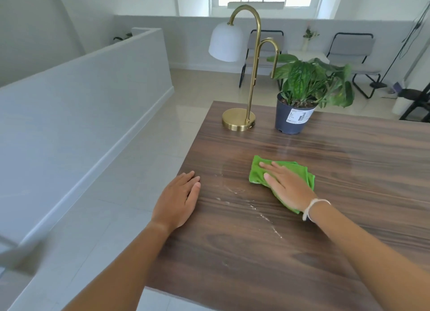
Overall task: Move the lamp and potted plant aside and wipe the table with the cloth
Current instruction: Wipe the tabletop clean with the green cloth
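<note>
Both hands lie flat: right hand (285,185) pressing cloth (258,172), left hand (178,198) empty at the table's (349,171) left edge; sweep toward the wet streaks (256,208).

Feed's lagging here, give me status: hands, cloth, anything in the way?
Right hand flat on cloth, mid-table. Left hand flat on table edge. Lamp, plant at far edge; streaks remain.

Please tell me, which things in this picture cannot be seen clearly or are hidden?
Head view:
- Green cloth: middle hidden under the right hand.
- Label on the plant pot: print too small to read.
- Table: right and near sides cut off by the frame.
- Grey blur at the lower left edge: cannot be identified.
- Left hand: palm hidden, flat on the table.
</note>
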Tool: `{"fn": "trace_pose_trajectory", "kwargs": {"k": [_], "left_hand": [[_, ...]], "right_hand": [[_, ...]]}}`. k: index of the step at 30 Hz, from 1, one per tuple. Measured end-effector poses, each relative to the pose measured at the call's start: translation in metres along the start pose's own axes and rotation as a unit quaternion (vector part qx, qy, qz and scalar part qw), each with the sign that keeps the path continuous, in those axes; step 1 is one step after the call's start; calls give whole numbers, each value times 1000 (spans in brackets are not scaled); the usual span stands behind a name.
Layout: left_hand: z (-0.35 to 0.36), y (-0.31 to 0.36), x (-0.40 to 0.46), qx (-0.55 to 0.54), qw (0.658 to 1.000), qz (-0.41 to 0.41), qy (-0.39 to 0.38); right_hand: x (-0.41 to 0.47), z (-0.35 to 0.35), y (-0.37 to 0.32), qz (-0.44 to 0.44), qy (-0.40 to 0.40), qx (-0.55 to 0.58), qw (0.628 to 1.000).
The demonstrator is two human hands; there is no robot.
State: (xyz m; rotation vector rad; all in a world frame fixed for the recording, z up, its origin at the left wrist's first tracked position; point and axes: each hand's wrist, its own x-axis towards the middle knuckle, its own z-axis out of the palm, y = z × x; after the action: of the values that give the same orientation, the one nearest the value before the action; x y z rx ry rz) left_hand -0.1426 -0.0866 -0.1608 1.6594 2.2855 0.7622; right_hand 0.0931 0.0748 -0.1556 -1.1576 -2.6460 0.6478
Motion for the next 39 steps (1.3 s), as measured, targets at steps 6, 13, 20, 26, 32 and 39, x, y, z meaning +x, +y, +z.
{"fn": "trace_pose_trajectory", "kwargs": {"k": [6, 13, 20, 26, 32, 39], "left_hand": [[-5, 0, -10, -14, 999, -19, 22], [-10, -2, -15, -82, 995, -39, 28], [-13, -4, -15, -42, 998, -36, -3], [-6, 5, -27, -47, 997, 28, -48], [-13, -12, -24, -32, 999, 24, -35], [-1, 4, -27, 9, 996, 64, -57]], "right_hand": [[47, 32, -76, -37, -20, -23, 999], [-34, 42, -74, -154, -41, 8, 987], [-12, 18, -35, 36, 3, -25, 999], [-51, 55, -100, 17, 17, -46, 999], [-113, 56, -83, -45, 3, -49, 998], [-120, 9, 6, 189, 80, -76, 976]]}}
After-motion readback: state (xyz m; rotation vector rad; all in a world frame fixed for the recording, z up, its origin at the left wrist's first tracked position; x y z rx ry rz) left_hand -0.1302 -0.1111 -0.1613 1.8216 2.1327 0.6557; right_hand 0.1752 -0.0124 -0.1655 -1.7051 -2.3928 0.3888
